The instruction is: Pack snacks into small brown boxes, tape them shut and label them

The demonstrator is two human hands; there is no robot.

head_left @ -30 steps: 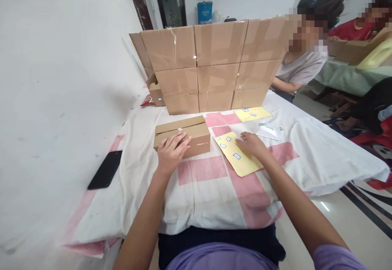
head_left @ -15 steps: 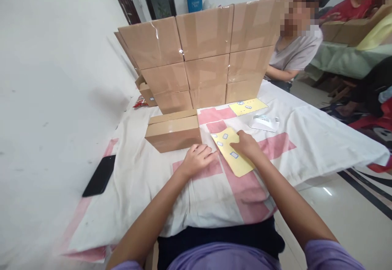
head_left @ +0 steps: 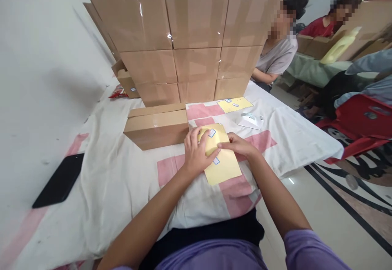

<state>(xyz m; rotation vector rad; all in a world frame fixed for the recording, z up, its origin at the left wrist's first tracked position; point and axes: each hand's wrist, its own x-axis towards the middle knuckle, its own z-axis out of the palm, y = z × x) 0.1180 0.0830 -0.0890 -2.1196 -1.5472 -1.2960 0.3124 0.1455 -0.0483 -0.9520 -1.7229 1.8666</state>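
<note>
A yellow sticker sheet (head_left: 223, 166) with small white labels lies on the white and pink cloth (head_left: 122, 176) in front of me. My left hand (head_left: 196, 152) rests on the sheet's left part, fingers curled and pinching its top. My right hand (head_left: 240, 144) grips the sheet's right edge with bent fingers. A closed, taped cardboard box (head_left: 156, 128) lies just left of my hands, untouched.
A wall of stacked taped cardboard boxes (head_left: 190, 45) stands behind. A second yellow sheet (head_left: 234, 104) and a small white packet (head_left: 249, 120) lie further back. A black phone (head_left: 58, 180) lies left. Two people sit at the right, near a red chair (head_left: 358, 123).
My left hand left the cardboard box and moved right onto the yellow sheet. Both hands now hold the sheet, which has shifted towards me. The camera has tipped down and moved closer.
</note>
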